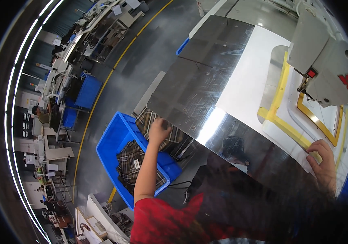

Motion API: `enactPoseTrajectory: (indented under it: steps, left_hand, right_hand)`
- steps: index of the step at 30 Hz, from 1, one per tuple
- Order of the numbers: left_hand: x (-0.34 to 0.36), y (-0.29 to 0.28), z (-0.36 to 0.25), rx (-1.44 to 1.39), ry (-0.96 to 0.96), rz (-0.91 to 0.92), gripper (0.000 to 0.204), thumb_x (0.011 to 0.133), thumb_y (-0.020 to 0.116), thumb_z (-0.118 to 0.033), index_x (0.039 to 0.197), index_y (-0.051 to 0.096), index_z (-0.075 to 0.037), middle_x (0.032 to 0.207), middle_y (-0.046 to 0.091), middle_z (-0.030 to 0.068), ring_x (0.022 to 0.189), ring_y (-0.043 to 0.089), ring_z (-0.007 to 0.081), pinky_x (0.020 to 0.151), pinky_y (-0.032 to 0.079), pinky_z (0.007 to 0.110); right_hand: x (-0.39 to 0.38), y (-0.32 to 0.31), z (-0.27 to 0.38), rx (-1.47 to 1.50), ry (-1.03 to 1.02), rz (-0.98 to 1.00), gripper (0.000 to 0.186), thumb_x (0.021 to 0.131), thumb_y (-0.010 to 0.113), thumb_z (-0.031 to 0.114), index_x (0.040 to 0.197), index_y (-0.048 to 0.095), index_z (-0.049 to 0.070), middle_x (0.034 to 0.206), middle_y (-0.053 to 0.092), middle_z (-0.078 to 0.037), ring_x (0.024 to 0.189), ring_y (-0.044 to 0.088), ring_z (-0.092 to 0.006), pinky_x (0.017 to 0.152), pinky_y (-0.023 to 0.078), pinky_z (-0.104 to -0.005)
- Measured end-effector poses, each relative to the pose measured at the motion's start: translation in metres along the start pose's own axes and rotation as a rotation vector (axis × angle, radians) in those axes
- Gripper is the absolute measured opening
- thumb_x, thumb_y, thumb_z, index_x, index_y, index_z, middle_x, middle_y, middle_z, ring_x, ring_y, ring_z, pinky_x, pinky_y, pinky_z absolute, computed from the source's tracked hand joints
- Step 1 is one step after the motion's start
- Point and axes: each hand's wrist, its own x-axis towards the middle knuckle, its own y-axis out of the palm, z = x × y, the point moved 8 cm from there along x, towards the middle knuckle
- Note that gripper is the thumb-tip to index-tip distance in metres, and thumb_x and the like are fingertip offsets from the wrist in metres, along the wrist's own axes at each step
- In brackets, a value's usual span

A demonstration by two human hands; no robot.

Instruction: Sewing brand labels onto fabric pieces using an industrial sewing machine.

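Brown plaid cloth (176,136) sits under the metal surface's (206,81) left edge beside the blue bin (108,143), probably for easy reach; the left hand (159,131) curls against it, finger grip unclear. Right hand (323,160), fingers parted, apparently steadies the yellow-taped panel (290,131).

Single fisheye view from the left side of your head, facing down, your left hand (159,131) near centre, your right hand (325,164) at lower right, both close, distant light strips (6,110) bowed along the left edge.
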Motion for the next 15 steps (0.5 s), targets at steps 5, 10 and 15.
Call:
enactPoseTrajectory:
  steps: [5,10,15]
  left_hand:
    - [0.004,0.047,-0.033,0.133,0.030,0.083,0.047,0.069,0.078,-0.028,0.108,0.061,-0.008,0.101,0.064,0.0125,0.096,0.061,0.0334,0.081,0.051,0.045]
    - [0.003,0.059,-0.027,0.093,-0.011,0.181,0.029,0.077,0.074,-0.024,0.096,0.064,-0.006,0.084,0.067,0.0133,0.080,0.065,0.0330,0.072,0.053,0.041]
    - [-0.005,0.059,0.042,-0.817,-0.410,0.377,0.018,0.094,0.061,-0.027,0.097,0.060,-0.009,0.084,0.061,-0.0003,0.076,0.061,0.0115,0.068,0.051,0.027]
  right_hand:
    - [0.002,0.005,0.006,-0.028,-0.035,0.000,0.018,0.069,0.066,-0.002,0.086,0.062,0.000,0.095,0.059,-0.013,0.095,0.057,-0.0304,0.088,0.044,-0.0357]
    - [0.004,0.013,0.019,0.043,-0.087,0.084,0.022,0.065,0.070,0.002,0.086,0.063,0.001,0.099,0.060,-0.012,0.098,0.057,-0.0304,0.090,0.044,-0.0369]
    - [0.009,0.019,0.025,0.107,-0.189,0.182,0.029,0.061,0.076,0.007,0.087,0.066,0.005,0.109,0.062,-0.010,0.104,0.055,-0.0300,0.093,0.043,-0.0389]
